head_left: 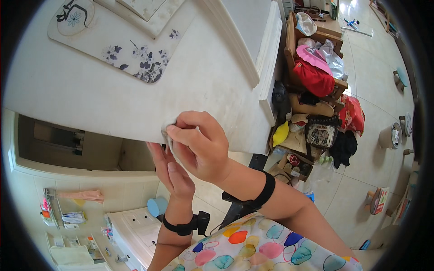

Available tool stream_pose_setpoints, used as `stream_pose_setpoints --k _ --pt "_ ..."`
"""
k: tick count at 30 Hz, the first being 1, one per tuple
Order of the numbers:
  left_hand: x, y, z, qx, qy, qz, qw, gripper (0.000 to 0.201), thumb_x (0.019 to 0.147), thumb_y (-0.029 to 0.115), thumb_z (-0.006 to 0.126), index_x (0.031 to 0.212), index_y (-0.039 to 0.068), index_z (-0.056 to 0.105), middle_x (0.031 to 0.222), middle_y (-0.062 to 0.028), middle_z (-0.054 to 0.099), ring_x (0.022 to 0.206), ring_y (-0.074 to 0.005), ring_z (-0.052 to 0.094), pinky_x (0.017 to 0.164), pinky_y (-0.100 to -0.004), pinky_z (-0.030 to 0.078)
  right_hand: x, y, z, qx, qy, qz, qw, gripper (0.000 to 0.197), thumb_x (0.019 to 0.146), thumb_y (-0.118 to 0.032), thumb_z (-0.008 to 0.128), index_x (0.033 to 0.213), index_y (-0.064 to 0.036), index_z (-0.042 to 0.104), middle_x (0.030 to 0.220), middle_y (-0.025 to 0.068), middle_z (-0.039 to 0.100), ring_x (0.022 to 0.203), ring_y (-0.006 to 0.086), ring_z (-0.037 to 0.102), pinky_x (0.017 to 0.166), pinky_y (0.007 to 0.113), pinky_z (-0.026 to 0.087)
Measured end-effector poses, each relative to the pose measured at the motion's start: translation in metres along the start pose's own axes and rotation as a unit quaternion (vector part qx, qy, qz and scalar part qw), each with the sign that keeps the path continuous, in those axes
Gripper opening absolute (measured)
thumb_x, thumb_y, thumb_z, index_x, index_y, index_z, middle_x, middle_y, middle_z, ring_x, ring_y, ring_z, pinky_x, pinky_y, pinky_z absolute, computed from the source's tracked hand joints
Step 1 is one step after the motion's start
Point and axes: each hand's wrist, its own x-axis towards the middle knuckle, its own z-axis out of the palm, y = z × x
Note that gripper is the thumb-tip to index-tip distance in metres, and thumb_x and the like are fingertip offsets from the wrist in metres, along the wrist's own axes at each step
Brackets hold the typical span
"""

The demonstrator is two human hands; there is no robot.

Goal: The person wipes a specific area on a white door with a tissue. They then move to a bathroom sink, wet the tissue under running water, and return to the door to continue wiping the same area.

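My right hand (205, 144) is closed around a small, crumpled greyish-white cloth (169, 128), its thumb and index finger pinching it at the edge of a wide white panel (194, 86). Just below it is my left hand (176, 176), with the fingers stretched upward and the fingertips at the panel's lower edge. The two hands overlap in view, so part of the left fingers is hidden behind the right hand. Both wrists wear black straps. Faint brownish smudges mark the panel above the hands.
A flower-printed board (149, 61) lies on the panel at upper left. On the right, a wooden chair (293, 49) is piled with bags and cloths, beside a black handbag (322, 132) and a grey bin (389, 136). A white cabinet (135, 232) stands lower left.
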Motion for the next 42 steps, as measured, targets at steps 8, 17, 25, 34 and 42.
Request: stream_pose_setpoints --k 8,17,25,34,42 --pt "0.001 0.0 0.0 0.027 -0.001 0.007 1.0 0.073 0.091 0.035 0.04 0.147 -0.003 0.013 0.151 -0.0154 0.022 0.138 -0.0279 0.025 0.107 -0.0434 0.026 -0.031 0.066 -0.046 -0.168 0.098 0.093 0.977 0.026 0.068 0.008 0.062 0.09 -0.0049 0.059 0.092 0.0141 0.059 0.077 0.0282 0.058 0.066 0.033 0.049" --pt "0.003 0.003 -0.002 -0.015 -0.013 -0.033 0.999 0.077 0.091 0.04 0.043 0.147 -0.003 0.012 0.152 -0.0168 0.02 0.137 -0.0285 0.027 0.109 -0.0425 0.024 0.017 0.011 0.004 -0.014 0.003 -0.039 0.999 0.026 0.066 0.01 0.064 0.088 -0.0033 0.061 0.089 0.0107 0.059 0.071 0.02 0.057 0.059 0.028 0.047" --pt "0.0 -0.001 -0.006 0.024 -0.015 0.001 1.0 0.077 0.091 0.039 0.044 0.147 -0.003 0.012 0.153 -0.0159 0.018 0.138 -0.0286 0.026 0.109 -0.0425 0.025 -0.006 0.076 -0.042 -0.131 0.127 0.191 0.965 0.019 0.075 0.008 0.059 0.091 -0.0029 0.06 0.09 0.0097 0.06 0.076 0.0197 0.058 0.068 0.028 0.048" --pt "0.002 0.003 -0.004 0.026 -0.017 -0.015 0.999 0.076 0.091 0.038 0.043 0.147 -0.003 0.011 0.153 -0.0147 0.017 0.139 -0.0283 0.024 0.11 -0.0431 0.025 0.057 0.015 0.019 -0.055 0.07 -0.032 0.996 0.025 0.066 0.011 0.063 0.087 -0.0037 0.061 0.087 0.0095 0.061 0.072 0.0212 0.059 0.06 0.028 0.048" --pt "0.0 0.001 -0.005 0.039 -0.025 -0.01 0.999 0.077 0.091 0.039 0.044 0.146 -0.004 0.012 0.152 -0.0156 0.018 0.138 -0.028 0.026 0.111 -0.0421 0.024 0.037 0.058 -0.019 -0.114 0.14 0.163 0.97 0.021 0.071 0.008 0.061 0.088 -0.0033 0.059 0.086 0.01 0.06 0.072 0.0235 0.058 0.064 0.031 0.049"
